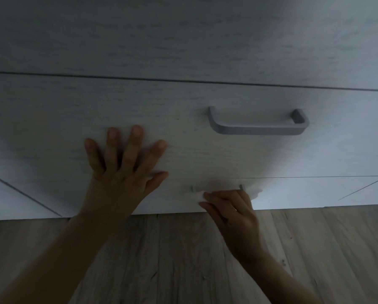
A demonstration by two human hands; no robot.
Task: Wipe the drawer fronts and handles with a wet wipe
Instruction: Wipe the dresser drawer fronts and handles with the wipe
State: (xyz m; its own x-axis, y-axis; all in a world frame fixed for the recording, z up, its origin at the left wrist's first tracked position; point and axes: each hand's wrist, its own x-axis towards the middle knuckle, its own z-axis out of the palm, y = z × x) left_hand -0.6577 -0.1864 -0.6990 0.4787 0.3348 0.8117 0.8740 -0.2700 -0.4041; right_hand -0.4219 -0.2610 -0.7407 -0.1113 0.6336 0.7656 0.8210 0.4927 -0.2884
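With the left hand [122,172] spread flat on the drawer front [52,128], the right hand [231,209] pinched the wipe [193,196] on the handle [241,187] under it, which probably called next for a sideways rub.

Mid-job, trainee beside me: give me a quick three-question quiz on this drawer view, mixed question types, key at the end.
1. True or false: the left hand lies flat, fingers spread, on the middle drawer front.
2. Fill in: the middle drawer's handle is touched by ____ hand.
3. Multiple choice: the right hand holds the wet wipe against A) the middle drawer's handle, B) the bottom drawer's handle, C) the floor.
Key: 1 true; 2 neither; 3 B.
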